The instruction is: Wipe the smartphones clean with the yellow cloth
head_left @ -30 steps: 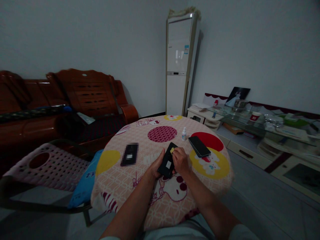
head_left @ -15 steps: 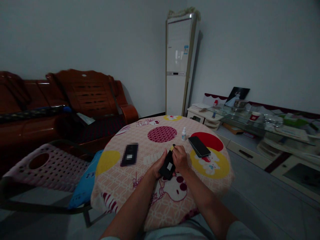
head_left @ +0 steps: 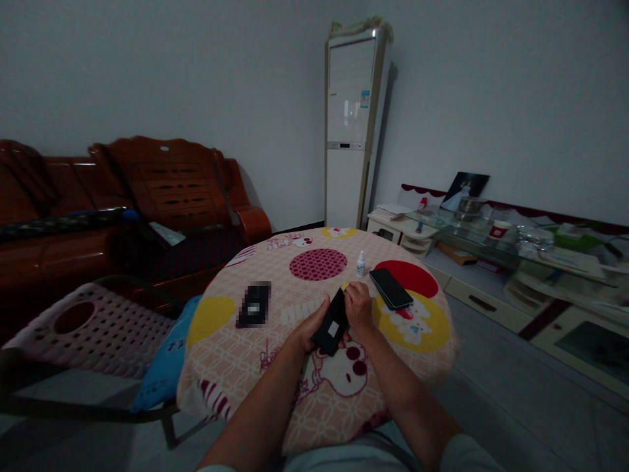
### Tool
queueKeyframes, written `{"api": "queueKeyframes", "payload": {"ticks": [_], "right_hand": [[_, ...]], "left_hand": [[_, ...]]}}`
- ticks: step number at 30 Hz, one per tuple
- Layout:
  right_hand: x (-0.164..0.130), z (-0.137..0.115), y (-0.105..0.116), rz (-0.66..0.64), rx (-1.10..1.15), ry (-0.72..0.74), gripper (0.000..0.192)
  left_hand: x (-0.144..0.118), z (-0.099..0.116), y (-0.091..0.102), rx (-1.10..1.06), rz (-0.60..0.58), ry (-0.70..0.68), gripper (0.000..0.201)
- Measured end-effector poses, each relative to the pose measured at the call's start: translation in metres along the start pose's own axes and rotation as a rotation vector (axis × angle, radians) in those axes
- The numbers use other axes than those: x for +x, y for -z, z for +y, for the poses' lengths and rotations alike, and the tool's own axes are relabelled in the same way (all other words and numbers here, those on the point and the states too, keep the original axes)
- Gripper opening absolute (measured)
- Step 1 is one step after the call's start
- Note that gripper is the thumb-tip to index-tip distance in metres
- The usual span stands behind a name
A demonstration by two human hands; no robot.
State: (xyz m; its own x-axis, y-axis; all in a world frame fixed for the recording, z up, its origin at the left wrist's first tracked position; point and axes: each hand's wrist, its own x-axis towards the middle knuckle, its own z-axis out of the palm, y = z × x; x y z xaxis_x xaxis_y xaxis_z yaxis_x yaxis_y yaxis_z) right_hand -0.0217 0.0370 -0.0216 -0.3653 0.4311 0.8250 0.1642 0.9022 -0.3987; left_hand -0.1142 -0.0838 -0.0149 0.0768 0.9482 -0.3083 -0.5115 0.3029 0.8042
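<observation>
Left hand (head_left: 308, 330) grasping black phone (head_left: 332, 322) tilted above bench (head_left: 236, 367) near its front edge; right hand (head_left: 358, 307) pinching its top end. Could slip onto bench if pinch loosens.

On my bench (head_left: 230, 367), under its cartoon-print cloth, a black phone (head_left: 391, 288) lies face up on the far right, with a small white bottle (head_left: 361, 264) standing just beside it. A blurred dark slab (head_left: 254, 304) lies well to the left. A perforated plastic chair (head_left: 93, 328) stands at my left, a wooden sofa (head_left: 162, 190) behind it, and a tall white air conditioner (head_left: 351, 131) fills the corner.
</observation>
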Motion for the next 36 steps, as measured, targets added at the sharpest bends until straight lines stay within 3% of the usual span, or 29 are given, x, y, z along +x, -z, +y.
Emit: {"api": "queueKeyframes", "payload": {"ticks": [9, 17, 28, 36], "right_hand": [[-0.005, 0.004, 0.000, 0.004, 0.021, -0.042, 0.025], [-0.010, -0.008, 0.002, -0.041, 0.019, -0.036, 0.025], [-0.017, -0.017, 0.003, -0.143, 0.002, 0.084, 0.025], [-0.010, -0.007, 0.004, -0.114, -0.042, 0.043, 0.024]], "left_hand": [[0.001, -0.002, 0.003, -0.057, -0.033, -0.002, 0.081], [0.002, -0.001, 0.004, -0.123, -0.048, -0.044, 0.082], [0.002, 0.002, 0.002, -0.245, 0.094, -0.123, 0.068], [0.002, 0.001, 0.006, -0.144, -0.048, -0.091, 0.081]]}}
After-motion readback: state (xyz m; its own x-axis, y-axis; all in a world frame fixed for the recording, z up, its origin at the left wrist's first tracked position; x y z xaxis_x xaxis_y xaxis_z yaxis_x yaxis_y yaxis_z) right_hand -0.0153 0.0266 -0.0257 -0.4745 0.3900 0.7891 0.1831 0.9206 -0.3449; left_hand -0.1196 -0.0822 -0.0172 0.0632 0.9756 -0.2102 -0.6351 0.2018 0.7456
